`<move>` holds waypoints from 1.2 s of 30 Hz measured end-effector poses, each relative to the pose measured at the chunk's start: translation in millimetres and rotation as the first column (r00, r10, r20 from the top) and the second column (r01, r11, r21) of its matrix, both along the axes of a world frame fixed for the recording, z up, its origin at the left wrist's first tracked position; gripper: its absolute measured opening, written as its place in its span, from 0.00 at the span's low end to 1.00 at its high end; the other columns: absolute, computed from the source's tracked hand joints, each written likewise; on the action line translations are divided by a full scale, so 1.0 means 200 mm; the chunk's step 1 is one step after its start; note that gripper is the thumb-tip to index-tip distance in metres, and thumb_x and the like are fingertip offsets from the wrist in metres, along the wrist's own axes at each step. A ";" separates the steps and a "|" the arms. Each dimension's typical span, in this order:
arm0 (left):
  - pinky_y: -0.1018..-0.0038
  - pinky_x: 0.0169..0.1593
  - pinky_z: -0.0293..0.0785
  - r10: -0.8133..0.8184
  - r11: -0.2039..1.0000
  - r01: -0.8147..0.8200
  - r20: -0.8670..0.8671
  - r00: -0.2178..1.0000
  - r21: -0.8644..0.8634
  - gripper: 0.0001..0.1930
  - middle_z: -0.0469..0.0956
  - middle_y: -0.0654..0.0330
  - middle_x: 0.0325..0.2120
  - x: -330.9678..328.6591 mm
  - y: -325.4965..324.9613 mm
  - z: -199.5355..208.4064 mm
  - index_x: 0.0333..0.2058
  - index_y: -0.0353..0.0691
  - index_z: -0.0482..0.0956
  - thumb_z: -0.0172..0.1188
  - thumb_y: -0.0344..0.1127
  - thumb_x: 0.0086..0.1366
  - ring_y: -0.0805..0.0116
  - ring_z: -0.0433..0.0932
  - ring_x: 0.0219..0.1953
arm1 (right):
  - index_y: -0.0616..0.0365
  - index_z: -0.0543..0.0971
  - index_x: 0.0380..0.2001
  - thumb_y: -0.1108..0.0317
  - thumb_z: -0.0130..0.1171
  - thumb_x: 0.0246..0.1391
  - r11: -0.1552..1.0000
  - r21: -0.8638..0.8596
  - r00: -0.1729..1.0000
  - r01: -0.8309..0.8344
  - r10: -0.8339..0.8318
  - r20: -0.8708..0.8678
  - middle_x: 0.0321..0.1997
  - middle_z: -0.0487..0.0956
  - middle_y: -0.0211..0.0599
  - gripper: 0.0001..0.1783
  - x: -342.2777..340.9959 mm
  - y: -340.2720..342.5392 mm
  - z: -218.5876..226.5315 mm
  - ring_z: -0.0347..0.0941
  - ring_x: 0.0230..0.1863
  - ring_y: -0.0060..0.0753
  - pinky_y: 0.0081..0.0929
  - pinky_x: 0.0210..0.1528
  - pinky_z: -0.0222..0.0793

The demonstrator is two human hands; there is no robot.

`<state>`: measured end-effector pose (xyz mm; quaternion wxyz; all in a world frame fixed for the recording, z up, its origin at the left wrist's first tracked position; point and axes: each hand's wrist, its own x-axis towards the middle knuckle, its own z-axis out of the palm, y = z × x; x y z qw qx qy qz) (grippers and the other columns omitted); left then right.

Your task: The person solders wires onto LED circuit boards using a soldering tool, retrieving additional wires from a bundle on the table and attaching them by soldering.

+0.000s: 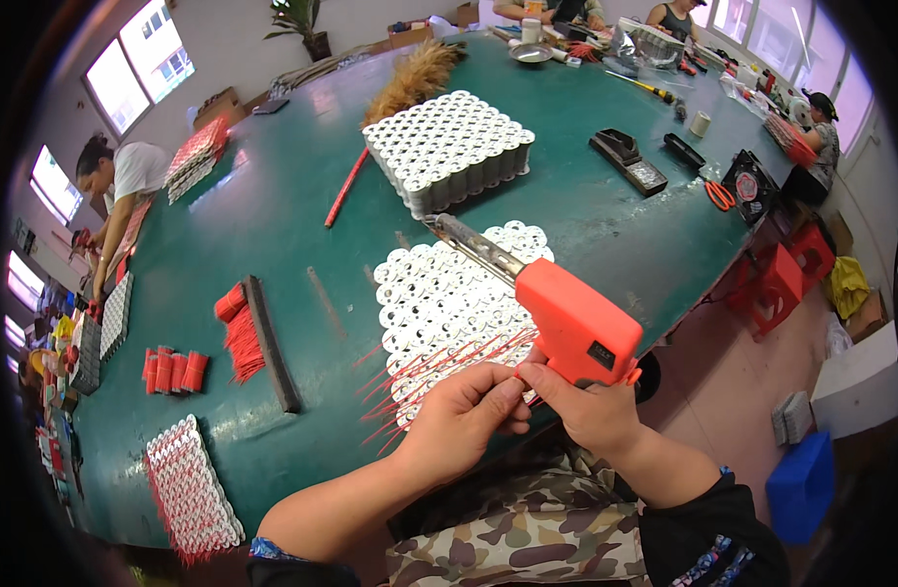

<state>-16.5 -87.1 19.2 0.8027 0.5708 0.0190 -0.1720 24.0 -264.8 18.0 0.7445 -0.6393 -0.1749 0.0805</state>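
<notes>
Both hands close: my right hand [591,406] grips orange tool [566,318], barrel pointing up-left over white tubes [439,303]; left hand [464,416] pinches red wire [439,367].

On the tabletop [273,196], a flat sheet of tubes [439,303] lies before a taller block of tubes [449,147]; a brush [258,342] lies left.
</notes>
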 end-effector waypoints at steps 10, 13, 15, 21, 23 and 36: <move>0.75 0.41 0.78 -0.232 0.856 0.075 0.251 0.940 0.512 0.10 0.80 0.64 0.31 -0.05 0.05 0.03 0.44 0.34 0.78 0.52 0.35 0.77 0.77 0.78 0.34 | 0.63 0.72 0.50 0.81 0.66 0.57 0.993 -0.114 0.997 -0.032 0.039 0.066 0.42 0.81 0.38 0.20 -0.05 -0.04 -0.05 0.80 0.44 0.24 0.25 0.47 0.78; 0.77 0.44 0.79 -0.326 0.710 0.080 0.226 0.918 0.700 0.11 0.81 0.63 0.35 -0.05 0.08 0.04 0.47 0.34 0.78 0.52 0.35 0.78 0.75 0.80 0.36 | 0.66 0.78 0.49 0.79 0.64 0.59 0.994 -0.109 0.991 -0.008 0.022 0.128 0.45 0.82 0.38 0.15 -0.04 -0.03 -0.04 0.81 0.45 0.27 0.27 0.48 0.78; 0.76 0.44 0.79 -0.247 0.848 0.178 0.075 0.966 0.500 0.11 0.81 0.62 0.35 -0.07 0.08 0.03 0.47 0.34 0.78 0.52 0.35 0.78 0.74 0.80 0.36 | 0.66 0.78 0.50 0.78 0.65 0.59 0.990 -0.139 0.971 0.002 0.031 0.236 0.45 0.82 0.38 0.16 -0.02 -0.04 -0.04 0.81 0.44 0.28 0.29 0.48 0.78; 0.77 0.43 0.79 -0.173 0.984 0.177 -0.182 0.968 0.010 0.10 0.81 0.62 0.35 -0.07 0.10 0.02 0.46 0.35 0.77 0.52 0.35 0.78 0.75 0.80 0.37 | 0.62 0.80 0.49 0.72 0.67 0.58 0.944 -0.306 0.910 -0.123 0.231 0.344 0.47 0.83 0.43 0.16 -0.07 -0.07 0.02 0.80 0.46 0.41 0.35 0.45 0.76; 0.79 0.40 0.77 -0.139 0.989 0.145 -0.144 0.980 0.036 0.11 0.81 0.62 0.34 -0.07 0.12 0.02 0.48 0.34 0.77 0.52 0.35 0.77 0.77 0.79 0.34 | 0.61 0.80 0.50 0.72 0.67 0.58 0.943 -0.324 0.877 -0.073 0.215 0.429 0.48 0.82 0.43 0.17 -0.06 -0.07 0.00 0.80 0.47 0.41 0.34 0.46 0.76; 0.75 0.37 0.73 0.077 0.566 -0.482 0.539 0.839 0.669 0.04 0.78 0.62 0.30 0.00 0.53 -0.01 0.41 0.34 0.80 0.60 0.25 0.70 0.71 0.75 0.31 | 0.65 0.71 0.60 0.82 0.58 0.59 0.953 0.204 0.933 -0.226 0.272 -0.235 0.63 0.75 0.52 0.25 0.00 -0.13 0.01 0.79 0.58 0.45 0.43 0.60 0.77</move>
